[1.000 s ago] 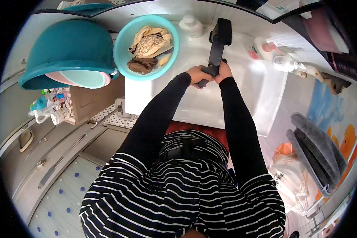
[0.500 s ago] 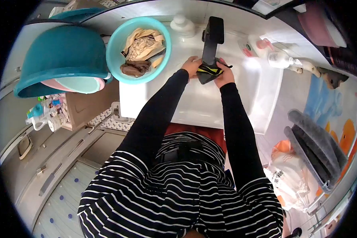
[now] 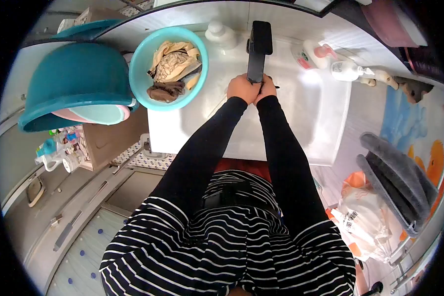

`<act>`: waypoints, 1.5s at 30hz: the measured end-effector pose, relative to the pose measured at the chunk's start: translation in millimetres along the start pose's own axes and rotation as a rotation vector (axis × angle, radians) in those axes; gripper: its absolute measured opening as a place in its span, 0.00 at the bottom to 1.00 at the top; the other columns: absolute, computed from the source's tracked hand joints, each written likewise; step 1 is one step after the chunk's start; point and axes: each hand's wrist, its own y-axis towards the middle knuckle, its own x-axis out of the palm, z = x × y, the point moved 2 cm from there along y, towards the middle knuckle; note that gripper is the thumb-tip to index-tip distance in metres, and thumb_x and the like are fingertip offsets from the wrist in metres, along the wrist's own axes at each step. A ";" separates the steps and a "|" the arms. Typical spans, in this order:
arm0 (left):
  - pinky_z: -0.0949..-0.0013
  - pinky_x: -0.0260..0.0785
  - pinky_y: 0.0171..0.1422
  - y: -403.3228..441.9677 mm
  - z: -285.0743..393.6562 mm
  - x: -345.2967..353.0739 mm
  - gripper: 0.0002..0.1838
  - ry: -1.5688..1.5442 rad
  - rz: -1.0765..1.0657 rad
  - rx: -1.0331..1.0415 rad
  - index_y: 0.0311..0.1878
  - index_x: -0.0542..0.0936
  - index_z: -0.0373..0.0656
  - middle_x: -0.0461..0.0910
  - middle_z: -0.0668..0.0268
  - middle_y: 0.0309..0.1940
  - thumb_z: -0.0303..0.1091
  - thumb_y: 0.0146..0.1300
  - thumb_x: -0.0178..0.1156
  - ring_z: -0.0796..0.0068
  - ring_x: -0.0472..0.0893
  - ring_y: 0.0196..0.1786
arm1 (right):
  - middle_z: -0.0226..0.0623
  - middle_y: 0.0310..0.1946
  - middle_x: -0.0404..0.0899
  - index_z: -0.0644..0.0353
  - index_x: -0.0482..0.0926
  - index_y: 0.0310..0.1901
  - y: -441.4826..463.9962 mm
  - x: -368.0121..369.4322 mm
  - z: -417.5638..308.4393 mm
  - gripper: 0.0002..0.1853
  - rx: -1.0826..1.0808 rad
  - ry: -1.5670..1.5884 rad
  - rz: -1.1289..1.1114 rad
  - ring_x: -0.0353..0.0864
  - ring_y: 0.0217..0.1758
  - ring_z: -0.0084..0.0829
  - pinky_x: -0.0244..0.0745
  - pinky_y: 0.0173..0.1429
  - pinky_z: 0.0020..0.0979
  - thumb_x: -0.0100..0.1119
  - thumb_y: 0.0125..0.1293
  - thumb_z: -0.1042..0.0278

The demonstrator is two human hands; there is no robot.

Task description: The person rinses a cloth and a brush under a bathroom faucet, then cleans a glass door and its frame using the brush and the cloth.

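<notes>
Left hand (image 3: 243, 89) and right hand (image 3: 267, 91) meet toward back edge of glossy white sink (image 3: 320, 123), cannot tell fingers' closure; thin black fabric-like strip (image 3: 277, 87) protrudes beside right hand, likely light, pliable, best pinched endwise.

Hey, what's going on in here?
A person's left hand and right hand are close together at the near end of the black tap, over the white sink. They hide whatever is between them; just a small dark tip pokes out beside the right hand. A turquoise basin with bunched cloth sits untouched.
</notes>
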 end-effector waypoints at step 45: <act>0.58 0.76 0.52 32.0 -63.4 37.7 0.24 -0.938 -0.061 -0.303 0.57 0.78 0.34 0.83 0.48 0.46 0.46 0.71 0.64 0.55 0.84 0.46 | 0.35 0.59 0.79 0.47 0.74 0.61 -50.2 -7.1 -12.4 0.23 0.008 -0.168 -0.096 0.80 0.61 0.39 0.77 0.63 0.46 0.66 0.72 0.47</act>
